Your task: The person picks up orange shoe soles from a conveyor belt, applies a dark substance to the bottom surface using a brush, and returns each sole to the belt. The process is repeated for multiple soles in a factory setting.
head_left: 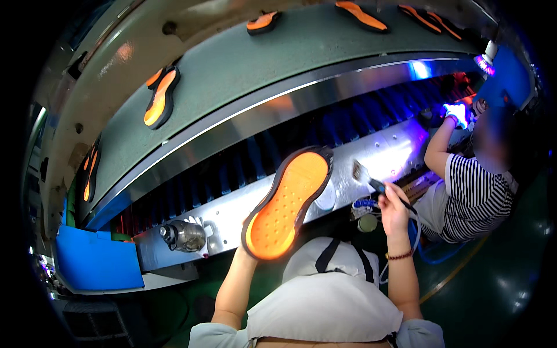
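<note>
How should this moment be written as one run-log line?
left grip: hidden behind raised shoe sole | right grip: holding brush, apart from sole | green belt: other soles

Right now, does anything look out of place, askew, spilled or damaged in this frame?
Nothing clearly stands out: no spill or damage shows. The nearest orange-and-black sole and the brush in the right hand look intact. The other soles lie at differing angles on the green surface, only mildly untidy.

Violet-white light glares off the metal ledge (400, 149) amid dim surroundings.
</note>
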`<state>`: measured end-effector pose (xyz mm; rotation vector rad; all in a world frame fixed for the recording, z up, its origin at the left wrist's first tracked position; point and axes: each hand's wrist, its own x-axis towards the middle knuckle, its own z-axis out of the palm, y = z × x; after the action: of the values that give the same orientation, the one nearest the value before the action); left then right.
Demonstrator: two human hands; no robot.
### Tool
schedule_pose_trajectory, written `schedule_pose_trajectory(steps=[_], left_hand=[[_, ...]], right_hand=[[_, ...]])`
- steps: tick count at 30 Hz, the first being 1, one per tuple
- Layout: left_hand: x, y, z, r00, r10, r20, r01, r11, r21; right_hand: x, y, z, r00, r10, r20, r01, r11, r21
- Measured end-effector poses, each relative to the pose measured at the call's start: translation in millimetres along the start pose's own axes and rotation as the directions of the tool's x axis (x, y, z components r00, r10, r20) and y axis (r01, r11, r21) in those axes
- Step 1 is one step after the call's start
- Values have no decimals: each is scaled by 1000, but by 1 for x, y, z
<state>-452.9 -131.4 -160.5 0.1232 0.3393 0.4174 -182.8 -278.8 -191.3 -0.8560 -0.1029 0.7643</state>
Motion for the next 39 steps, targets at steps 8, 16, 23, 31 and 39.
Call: schedule_pose_trajectory(steps=[8, 16, 23, 31, 39], left_hand=[[78, 60, 141, 795, 300, 528, -368, 930, 26], [144, 132, 153, 488, 850, 197, -704, 250, 665], [163, 158, 158, 470, 808, 354, -59, -372, 926], [169, 157, 178, 473, 848, 241, 62, -305, 950], [201, 93, 192, 299, 306, 904, -6, -947, 322]], right_hand=[[-25, -4, -31, 999, 22, -49, -26, 995, -92], [-36, 8, -29, 997, 77, 25, -75, 993, -88], [-59, 23, -21, 991, 133, 3, -132, 988, -80], [-91, 44, -1, 993, 121, -4, -121, 990, -77], [-67, 33, -6, 961, 189, 201, -142, 964, -224]])
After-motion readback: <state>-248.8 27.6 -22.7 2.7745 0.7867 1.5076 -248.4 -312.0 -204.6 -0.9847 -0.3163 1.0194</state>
